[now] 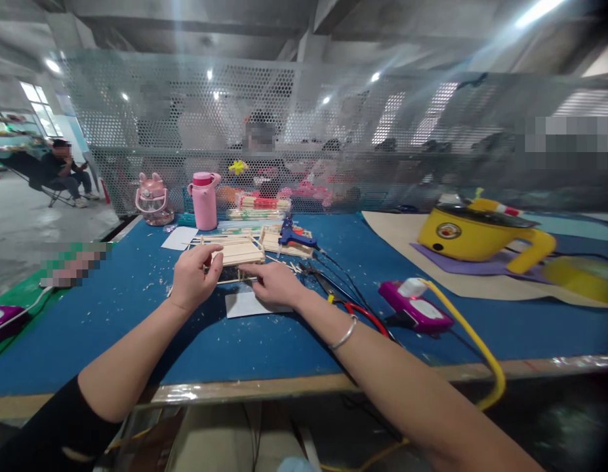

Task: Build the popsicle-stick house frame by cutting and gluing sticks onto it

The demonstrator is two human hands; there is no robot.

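Note:
A small model of pale wooden sticks (235, 253), with a flat slatted top and thin legs, stands on the blue work surface between my hands. My left hand (198, 275) is curled at its left side, thumb and fingers bent around that edge. From the front right, my right hand (277, 283) reaches in with the index finger along the model's front edge and the other fingers bent. The fingertips' exact contact is partly hidden. A white paper (247, 305) lies partly beneath my right hand. Just behind, a blue glue gun (296, 237) rests on another stick piece.
Pliers (323, 282) and cables lie right of my hands, near a purple power strip (416, 308) and a yellow electric pot (473, 233). A pink bottle (204, 203) and a clear pink jug (153, 202) stand behind left. A perforated screen (195, 105) closes the back.

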